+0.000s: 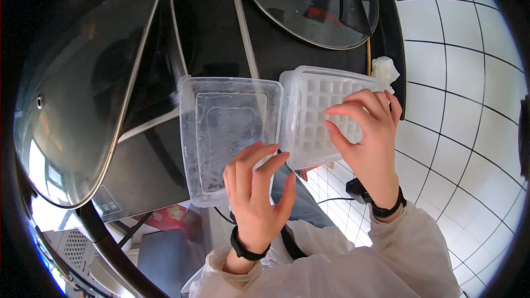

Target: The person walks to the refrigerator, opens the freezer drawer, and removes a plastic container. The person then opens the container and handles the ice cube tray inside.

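A clear rectangular plastic container (232,143), with droplets or frost on its bottom, sits on the black surface. Over its near right corner hovers my left hand (256,185), fingers bent and apart, holding nothing I can see. To the right stands a white ice cube tray (317,118) with rows of square compartments, which seems to sit in or on a second clear container (286,91). Above its right part is my right hand (370,132), thumb and index finger apart and the other fingers curled. I see nothing in its grasp. Whether it touches the tray, I cannot tell.
A large glass lid (83,88) with a metal rim fills the left side. At the back lies another glass lid (298,8) with a black handle. A crumpled whitish piece (385,70) is by the tray's far right corner. White tiles (458,60) line the right.
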Action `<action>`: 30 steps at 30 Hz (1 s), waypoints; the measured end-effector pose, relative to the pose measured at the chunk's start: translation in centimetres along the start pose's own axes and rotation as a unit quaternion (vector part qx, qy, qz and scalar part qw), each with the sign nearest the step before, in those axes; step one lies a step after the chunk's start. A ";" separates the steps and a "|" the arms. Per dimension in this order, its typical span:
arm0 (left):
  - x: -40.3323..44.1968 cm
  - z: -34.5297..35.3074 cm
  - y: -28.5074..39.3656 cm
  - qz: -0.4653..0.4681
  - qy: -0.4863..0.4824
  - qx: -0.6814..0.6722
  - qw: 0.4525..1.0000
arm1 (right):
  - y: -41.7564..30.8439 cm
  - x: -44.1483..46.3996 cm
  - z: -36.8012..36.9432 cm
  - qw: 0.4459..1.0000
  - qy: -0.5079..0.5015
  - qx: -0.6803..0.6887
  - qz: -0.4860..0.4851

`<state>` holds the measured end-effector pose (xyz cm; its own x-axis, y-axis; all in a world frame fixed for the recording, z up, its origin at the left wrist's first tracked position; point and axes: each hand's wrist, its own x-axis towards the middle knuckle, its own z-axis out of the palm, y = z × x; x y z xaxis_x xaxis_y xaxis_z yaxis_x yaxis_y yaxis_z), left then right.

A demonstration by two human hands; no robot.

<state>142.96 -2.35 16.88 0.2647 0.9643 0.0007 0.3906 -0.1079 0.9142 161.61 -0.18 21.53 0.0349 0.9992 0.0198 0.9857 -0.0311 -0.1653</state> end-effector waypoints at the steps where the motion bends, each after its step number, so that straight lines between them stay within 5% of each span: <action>1: 0.0 0.2 0.0 0.000 -0.004 -0.002 1.000 | 0.2 0.0 0.0 1.000 -0.007 -0.006 -0.002; 30: -0.1 1.5 -1.4 0.007 -0.019 -0.006 1.000 | 3.8 0.5 0.0 0.995 -0.011 -0.076 -0.058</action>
<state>143.68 -2.68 15.00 0.3039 0.9527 -0.0010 0.3756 -0.1189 0.9191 165.36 0.18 20.88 -0.0831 0.9965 0.0076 0.9964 0.0832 -0.0130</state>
